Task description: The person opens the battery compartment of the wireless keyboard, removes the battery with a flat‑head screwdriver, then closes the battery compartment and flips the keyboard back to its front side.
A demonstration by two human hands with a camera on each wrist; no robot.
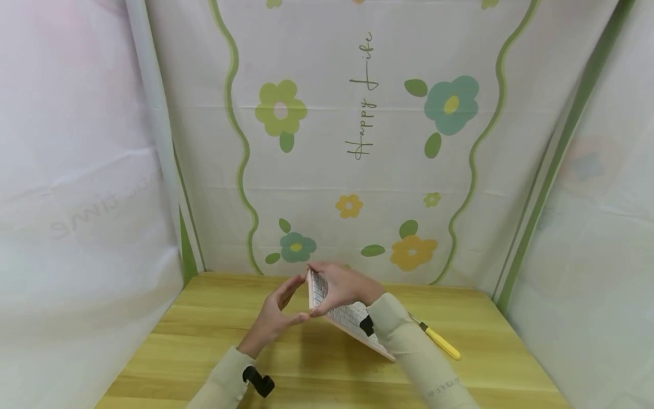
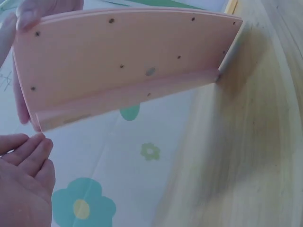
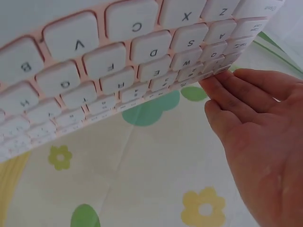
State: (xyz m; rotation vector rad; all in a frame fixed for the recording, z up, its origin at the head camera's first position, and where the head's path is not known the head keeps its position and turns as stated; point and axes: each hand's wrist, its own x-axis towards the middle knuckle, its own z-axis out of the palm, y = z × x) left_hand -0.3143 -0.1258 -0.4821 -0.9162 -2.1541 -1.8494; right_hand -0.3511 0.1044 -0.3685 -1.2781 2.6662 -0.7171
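Note:
A pink keyboard [image 1: 352, 318] with white keys stands tilted over the table, its left end raised and its far right end low at the tabletop. My right hand [image 1: 347, 287] grips the raised end, thumb on one long edge and fingers on the other. Beside that same end is my left hand [image 1: 276, 315], its thumb and fairly straight fingers spread apart, fingertips at the corners. Whether they touch is hard to tell. The left wrist view shows the keyboard's pink underside [image 2: 94, 52], dotted with several small dark screw spots. Key rows [image 3: 118, 56] face the right wrist camera.
A screwdriver [image 1: 441, 342] with a yellow handle lies on the wooden table [image 1: 204, 318], right of the keyboard and close to my right sleeve. Flower-printed white cloth [image 1: 317, 170] hangs behind the table, with more cloth on both sides.

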